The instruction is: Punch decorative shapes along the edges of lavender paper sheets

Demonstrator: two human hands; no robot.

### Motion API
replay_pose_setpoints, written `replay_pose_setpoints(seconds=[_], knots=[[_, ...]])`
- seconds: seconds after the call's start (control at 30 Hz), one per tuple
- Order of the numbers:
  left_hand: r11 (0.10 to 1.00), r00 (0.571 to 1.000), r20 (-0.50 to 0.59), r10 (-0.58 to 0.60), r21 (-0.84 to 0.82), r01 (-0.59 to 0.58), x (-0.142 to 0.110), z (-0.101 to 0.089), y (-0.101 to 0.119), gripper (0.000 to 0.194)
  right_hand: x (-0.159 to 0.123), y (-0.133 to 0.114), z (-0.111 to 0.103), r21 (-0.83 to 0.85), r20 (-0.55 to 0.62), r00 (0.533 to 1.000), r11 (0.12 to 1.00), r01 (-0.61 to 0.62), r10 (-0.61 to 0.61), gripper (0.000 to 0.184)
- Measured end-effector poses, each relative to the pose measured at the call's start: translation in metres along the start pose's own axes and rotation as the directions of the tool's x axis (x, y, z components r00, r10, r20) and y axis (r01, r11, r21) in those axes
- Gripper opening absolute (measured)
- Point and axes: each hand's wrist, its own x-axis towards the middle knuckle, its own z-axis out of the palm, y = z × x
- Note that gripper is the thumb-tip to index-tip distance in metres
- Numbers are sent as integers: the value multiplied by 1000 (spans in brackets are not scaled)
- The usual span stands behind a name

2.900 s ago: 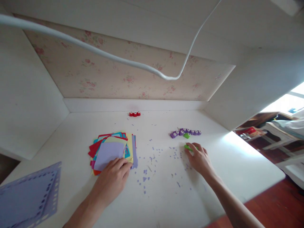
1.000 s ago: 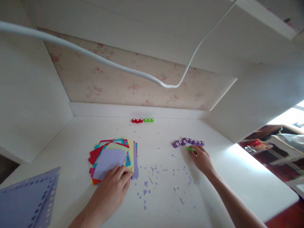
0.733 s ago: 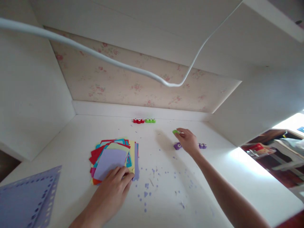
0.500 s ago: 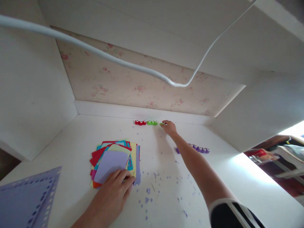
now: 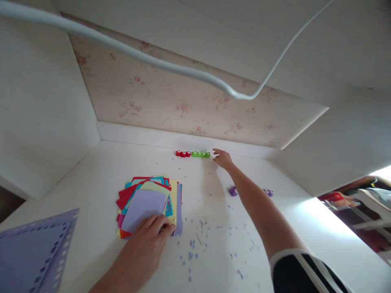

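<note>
My right hand (image 5: 222, 158) reaches to the back of the white table, fingers apart and holding nothing. Just left of its fingertips stands a row of several small green craft punches (image 5: 200, 154) with round white tops. Three red craft punches (image 5: 183, 154) continue that row leftward. Purple craft punches (image 5: 233, 191) sit nearer to me, partly hidden behind my right forearm. My left hand (image 5: 146, 246) lies on the lower right corner of a fanned pile of coloured paper (image 5: 145, 203), fingers slightly bent over it. A lilac sheet tops the pile.
Purple sheets with punched edges (image 5: 33, 252) lie at the left front. Purple paper bits (image 5: 191, 256) are scattered over the tabletop. A white cable (image 5: 183, 71) hangs across above. Side panels and a floral back wall (image 5: 183, 108) enclose the table. Shelves (image 5: 357, 211) stand at right.
My right hand has carried green craft punches from beside the purple ones to the back row, and has let go of the last one there. My left hand has stayed on the paper pile.
</note>
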Motion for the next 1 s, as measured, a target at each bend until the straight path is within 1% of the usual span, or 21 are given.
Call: replay_pose_setpoints(seconds=[0.07, 0.13, 0.23, 0.3, 0.33, 0.4, 0.47, 0.53, 0.6, 0.7, 0.83, 1.0], knots=[[1000, 1000, 3, -1, -13, 1, 0, 1, -2, 38, -10, 9, -17, -19, -9, 1000, 1000, 16, -16, 53], [1000, 1000, 6, 5, -6, -5, 0, 2, -4, 35, -25, 21, -38, -31, 4, 999, 999, 37, -37, 43], [1000, 1000, 11, 28, 13, -28, 1, 2, -5, 34, -54, 44, -73, -32, 91, 992, 995, 95, -91, 32], [999, 999, 15, 39, 24, -40, 1, 2, -5, 33, -79, 62, -93, -32, 163, 978, 990, 135, -128, 32], [999, 999, 11, 40, 27, -40, 1, 1, -5, 33, -92, 70, -100, -34, 195, 970, 988, 153, -143, 35], [999, 999, -1, 34, 28, -34, 2, 1, -5, 32, -119, 83, -110, -46, 248, 952, 980, 195, -178, 49], [999, 999, -16, 32, 23, -32, 2, 0, -4, 31, -143, 89, -111, -66, 294, 924, 959, 275, -245, 66], [999, 999, -20, 35, 12, -35, 2, 0, -4, 29, -161, 88, -107, -81, 325, 892, 931, 357, -314, 72], [1000, 999, -23, 31, -2, -31, 2, 0, -4, 28, -172, 81, -99, -104, 338, 865, 899, 425, -370, 68], [1000, 999, -36, 21, -16, -22, 2, 0, -3, 26, -175, 68, -90, -157, 343, 842, 858, 489, -417, 55], [1000, 999, -49, 14, -21, -15, 4, -2, -2, 27, -169, 61, -85, -181, 354, 852, 866, 466, -385, 41], [999, 1000, -25, 2, -34, -2, 4, -4, -1, 26, -165, 66, -82, -147, 378, 851, 884, 443, -363, 36]])
